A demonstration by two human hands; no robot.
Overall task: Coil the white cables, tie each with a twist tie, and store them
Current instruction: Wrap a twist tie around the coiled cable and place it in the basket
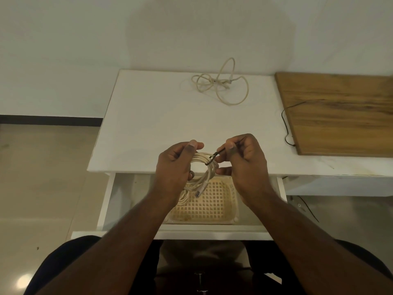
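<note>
**Twist tie going round a coiled white cable above the open drawer**

The left hand (174, 165) grips a coiled white cable (204, 167) just past the worktop's (148, 124) near edge, above an open drawer (119, 201). Its thumb lies over the top of the coil and its fingers (196, 144) curl round the strands from behind, so the coil's left side sits inside that hand. The right hand (244, 160) pinches the upper end of a dark twist tie (213, 157) between thumb and forefinger; the tie runs down and left across the coil's upper right strands. The right hand's lower fingers touch the coil's right side. One connector end (200, 190) of the cable hangs from the coil's bottom, over a cream lattice basket (212, 205) that sits in the drawer. More white cable (184, 199) lies at the basket's left side, partly hidden by the left forearm.

A second white cable (221, 81) lies loose and tangled at the worktop's far edge, well apart from both hands. A wooden board (340, 116) covers the far right corner, with a thin black wire (286, 124) along its left edge.
</note>
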